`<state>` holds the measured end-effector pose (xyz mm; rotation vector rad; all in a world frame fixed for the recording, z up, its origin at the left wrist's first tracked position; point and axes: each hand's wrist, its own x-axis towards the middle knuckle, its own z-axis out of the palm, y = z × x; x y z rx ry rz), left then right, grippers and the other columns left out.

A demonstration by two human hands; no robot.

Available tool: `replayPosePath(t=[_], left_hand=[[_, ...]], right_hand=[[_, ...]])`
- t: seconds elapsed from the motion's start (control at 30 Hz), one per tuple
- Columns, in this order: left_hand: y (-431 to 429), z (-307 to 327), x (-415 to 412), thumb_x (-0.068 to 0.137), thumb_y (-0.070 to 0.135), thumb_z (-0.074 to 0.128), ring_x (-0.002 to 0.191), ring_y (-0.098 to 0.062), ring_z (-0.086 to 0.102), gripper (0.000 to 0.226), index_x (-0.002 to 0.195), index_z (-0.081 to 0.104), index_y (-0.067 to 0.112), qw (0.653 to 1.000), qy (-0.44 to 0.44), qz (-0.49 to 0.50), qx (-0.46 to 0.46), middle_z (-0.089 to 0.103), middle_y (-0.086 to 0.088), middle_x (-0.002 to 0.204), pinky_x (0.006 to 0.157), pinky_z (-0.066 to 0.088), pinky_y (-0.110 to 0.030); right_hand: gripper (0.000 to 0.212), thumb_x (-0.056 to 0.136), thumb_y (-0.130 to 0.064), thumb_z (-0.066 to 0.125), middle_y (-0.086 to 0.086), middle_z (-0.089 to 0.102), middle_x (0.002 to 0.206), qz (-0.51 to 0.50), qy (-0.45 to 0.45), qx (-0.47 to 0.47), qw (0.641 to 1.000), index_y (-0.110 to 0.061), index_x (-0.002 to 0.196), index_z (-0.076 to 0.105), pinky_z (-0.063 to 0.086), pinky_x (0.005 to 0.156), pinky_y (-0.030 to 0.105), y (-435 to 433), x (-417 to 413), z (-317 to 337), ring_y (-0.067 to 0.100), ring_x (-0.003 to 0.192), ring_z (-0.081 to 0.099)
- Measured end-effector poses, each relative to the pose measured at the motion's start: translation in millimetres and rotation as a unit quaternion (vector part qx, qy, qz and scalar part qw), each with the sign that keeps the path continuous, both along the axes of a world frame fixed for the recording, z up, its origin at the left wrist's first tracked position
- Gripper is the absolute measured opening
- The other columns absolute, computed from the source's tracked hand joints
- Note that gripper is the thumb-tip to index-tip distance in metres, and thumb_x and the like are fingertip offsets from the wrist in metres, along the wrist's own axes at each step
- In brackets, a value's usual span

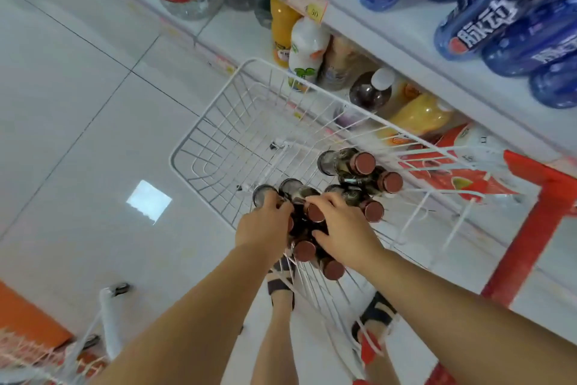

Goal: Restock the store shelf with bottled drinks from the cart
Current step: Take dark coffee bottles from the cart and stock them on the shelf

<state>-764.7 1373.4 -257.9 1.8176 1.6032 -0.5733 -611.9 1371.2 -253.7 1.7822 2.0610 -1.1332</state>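
A white wire cart basket (218, 147) stands beside the store shelf (384, 25). Several dark bottled drinks with brown caps (363, 163) stand clustered in the basket's near right part. My left hand (265, 222) is closed around the neck of one dark bottle at the cluster's left edge. My right hand (342, 228) rests over the middle bottles, its fingers curled around a brown-capped bottle (314, 213). Both hands are down inside the basket.
Blue bottles (487, 25) fill the upper shelf at right. The lower shelf holds orange juice (282, 29), a white bottle (307, 47) and other drinks. A red cart frame (530, 228) stands at right. My sandalled feet (374, 316) are on the white tiled floor.
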Motion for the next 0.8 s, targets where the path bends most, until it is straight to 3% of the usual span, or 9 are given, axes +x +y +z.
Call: replayPosePath(t=[0.1,0.2,0.33,0.43,0.57,0.63,0.73,0.8], left_hand=[[1,-15,-1,0.086,0.018,0.060,0.079,-0.030,0.059,0.039,0.121,0.043,0.020,1.000,-0.009,0.009,0.028,0.031,-0.007,0.124,0.060,0.040,-0.033],[0,-7,-8,0.081,0.012,0.061,0.070,-0.025,0.055,0.038,0.115,0.046,0.020,0.996,-0.038,0.061,0.044,0.033,-0.006,0.120,0.060,0.047,-0.032],[-6,36,-19,0.077,0.020,0.063,0.063,-0.019,0.050,0.036,0.110,0.050,0.025,0.983,-0.084,0.130,0.099,0.035,0.002,0.111,0.055,0.047,-0.028],[-4,97,-9,0.074,0.028,0.065,0.065,-0.019,0.054,0.031,0.103,0.053,0.029,0.964,-0.141,0.159,0.158,0.037,0.007,0.104,0.055,0.041,-0.026],[1,200,24,0.074,0.034,0.066,0.074,-0.023,0.057,0.031,0.101,0.055,0.026,0.937,-0.215,0.159,0.224,0.039,0.008,0.104,0.062,0.049,-0.034],[0,251,44,0.072,0.036,0.067,0.075,-0.020,0.056,0.030,0.099,0.057,0.025,0.920,-0.245,0.141,0.272,0.041,0.009,0.102,0.064,0.049,-0.034],[-2,325,80,0.070,0.036,0.066,0.077,-0.010,0.050,0.032,0.098,0.059,0.024,0.886,-0.297,0.097,0.343,0.043,0.012,0.099,0.065,0.042,-0.028],[-4,370,110,0.071,0.032,0.068,0.081,-0.015,0.053,0.032,0.099,0.060,0.020,0.861,-0.332,0.059,0.382,0.052,0.007,0.100,0.067,0.042,-0.028]], right_hand=[[0.051,0.083,-0.014,0.062,0.003,0.036,0.133,-0.012,0.010,0.006,1.000,-0.027,0.129,0.043,0.050,0.079,0.041,3,-11,-23,0.032,0.094,0.058],[0.037,0.081,-0.005,0.061,0.001,0.037,0.121,-0.048,0.036,0.001,0.998,-0.025,0.110,0.052,0.050,0.072,0.038,9,-14,-23,0.028,0.085,0.058],[0.033,0.076,-0.003,0.062,-0.010,0.034,0.104,-0.109,0.079,0.055,0.989,-0.033,0.082,0.050,0.045,0.065,0.021,11,4,16,0.013,0.082,0.053],[0.038,0.073,-0.005,0.066,-0.012,0.036,0.100,-0.164,0.127,0.089,0.974,-0.039,0.077,0.050,0.035,0.064,0.005,13,29,81,0.002,0.083,0.045],[0.033,0.070,-0.008,0.072,-0.007,0.043,0.099,-0.211,0.155,0.155,0.953,-0.034,0.084,0.056,0.031,0.072,0.009,6,68,191,0.005,0.087,0.046],[0.034,0.067,-0.006,0.073,-0.003,0.051,0.098,-0.231,0.165,0.208,0.936,-0.031,0.084,0.057,0.031,0.076,0.004,0,90,248,0.005,0.086,0.048],[0.035,0.063,-0.005,0.074,-0.002,0.059,0.092,-0.257,0.167,0.314,0.899,-0.027,0.085,0.061,0.029,0.077,-0.002,-10,129,331,0.005,0.084,0.049],[0.037,0.064,-0.005,0.074,-0.005,0.060,0.091,-0.275,0.184,0.372,0.868,-0.028,0.089,0.061,0.033,0.077,0.001,-21,161,381,0.003,0.084,0.051]])
